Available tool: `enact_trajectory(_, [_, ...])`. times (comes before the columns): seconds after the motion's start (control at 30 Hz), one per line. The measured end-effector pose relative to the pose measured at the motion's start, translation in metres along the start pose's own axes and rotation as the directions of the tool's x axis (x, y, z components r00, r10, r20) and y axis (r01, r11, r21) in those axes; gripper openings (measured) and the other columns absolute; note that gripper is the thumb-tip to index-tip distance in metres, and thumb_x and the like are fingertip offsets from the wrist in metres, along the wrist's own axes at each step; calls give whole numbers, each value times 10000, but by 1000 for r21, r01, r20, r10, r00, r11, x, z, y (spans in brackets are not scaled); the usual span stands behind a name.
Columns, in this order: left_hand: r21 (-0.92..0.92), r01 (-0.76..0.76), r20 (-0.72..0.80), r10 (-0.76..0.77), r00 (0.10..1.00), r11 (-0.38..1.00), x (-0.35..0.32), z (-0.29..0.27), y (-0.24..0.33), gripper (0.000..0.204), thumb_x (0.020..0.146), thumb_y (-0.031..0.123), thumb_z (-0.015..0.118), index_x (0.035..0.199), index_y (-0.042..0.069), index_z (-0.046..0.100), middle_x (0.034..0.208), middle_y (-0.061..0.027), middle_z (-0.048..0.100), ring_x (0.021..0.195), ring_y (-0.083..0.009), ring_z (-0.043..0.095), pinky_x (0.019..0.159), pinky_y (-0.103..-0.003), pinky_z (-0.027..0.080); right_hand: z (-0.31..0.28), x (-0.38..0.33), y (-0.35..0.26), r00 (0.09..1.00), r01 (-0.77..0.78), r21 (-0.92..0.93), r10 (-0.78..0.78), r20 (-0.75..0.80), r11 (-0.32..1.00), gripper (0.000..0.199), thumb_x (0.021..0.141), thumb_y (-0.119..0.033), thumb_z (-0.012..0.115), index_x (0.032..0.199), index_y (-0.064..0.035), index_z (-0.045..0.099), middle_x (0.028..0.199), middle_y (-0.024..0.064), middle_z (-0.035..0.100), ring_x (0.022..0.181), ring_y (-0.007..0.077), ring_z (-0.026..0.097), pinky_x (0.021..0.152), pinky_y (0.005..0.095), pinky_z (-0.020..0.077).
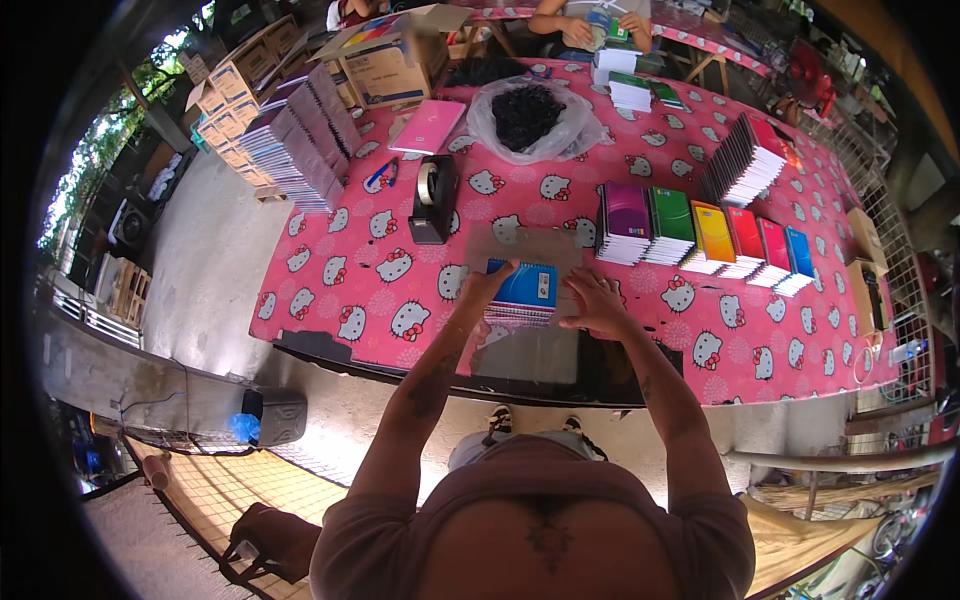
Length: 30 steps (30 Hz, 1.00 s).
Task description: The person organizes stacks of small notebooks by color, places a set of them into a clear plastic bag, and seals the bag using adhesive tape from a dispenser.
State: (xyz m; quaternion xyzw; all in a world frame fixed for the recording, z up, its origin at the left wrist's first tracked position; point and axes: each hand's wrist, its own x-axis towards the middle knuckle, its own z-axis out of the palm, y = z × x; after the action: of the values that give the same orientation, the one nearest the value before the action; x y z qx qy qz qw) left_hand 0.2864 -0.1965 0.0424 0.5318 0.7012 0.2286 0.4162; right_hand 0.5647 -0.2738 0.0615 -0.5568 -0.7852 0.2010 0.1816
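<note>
A small stack of blue-covered spiral notebooks [530, 287] lies near the table's front edge, in front of me. My left hand [482, 291] grips the stack's left side, its thumb over the top edge. On the other side, my right hand [597, 303] is open with fingers stretched toward the stack; whether they touch it I cannot tell. Beneath the stack is a greyish, see-through sheet [535, 355]. To the right stands a row of notebook stacks: purple [627, 212], green [670, 217], yellow [711, 230], two red or pink ones, and blue [799, 253].
A black tape dispenser [433, 200] stands beyond my left hand, near a blue pen [381, 174] and a pink notebook [428, 127]. Farther back are a plastic bag of black material [527, 115], tall notebook stacks [297, 140], cardboard boxes [383, 72] and a co-worker's hands [578, 32].
</note>
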Motion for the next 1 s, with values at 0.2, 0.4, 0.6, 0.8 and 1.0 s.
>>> enact_trajectory(0.2, [233,-86,-44,99,994,969,-20,-13,33,948,781,809,569,1098,-77,686,1060,-265,704,1076,-396,666,925,-456,497,37,-2,-7,856,-305,926,489,164,223,450,899,-247,686,1262,-6,577,1101,84,617,954,170,614,750,289,522])
enact_trajectory(0.4, [-369,-6,155,68,986,929,5,-25,-36,496,923,554,612,1018,76,701,881,-48,692,760,-153,659,621,-275,496,44,4,-33,860,-397,890,430,275,224,357,965,-301,622,1232,-64,600,1107,44,624,966,143,616,820,290,501])
enact_trajectory(0.6, [-671,48,171,91,981,740,0,-28,-56,328,971,363,556,1107,86,667,795,8,622,631,-89,578,487,-225,389,42,-4,-48,805,-324,937,558,202,128,332,950,-315,622,1187,-82,615,1059,28,636,940,142,624,784,307,517])
enact_trajectory(0.8, [-122,-546,458,535,710,829,-77,-80,-68,121,870,188,720,908,90,660,813,-98,668,791,-290,671,685,-414,524,28,-72,-72,989,-106,415,54,135,904,55,844,-107,701,875,-61,707,842,51,702,761,179,690,695,348,542])
enact_trajectory(1.0, [20,-873,450,776,443,487,-72,-78,-76,166,830,231,770,882,119,659,818,-69,663,816,-272,645,756,-404,506,57,-73,-63,993,113,300,-118,-2,947,153,801,-157,740,948,-121,718,874,77,712,813,300,693,723,412,535])
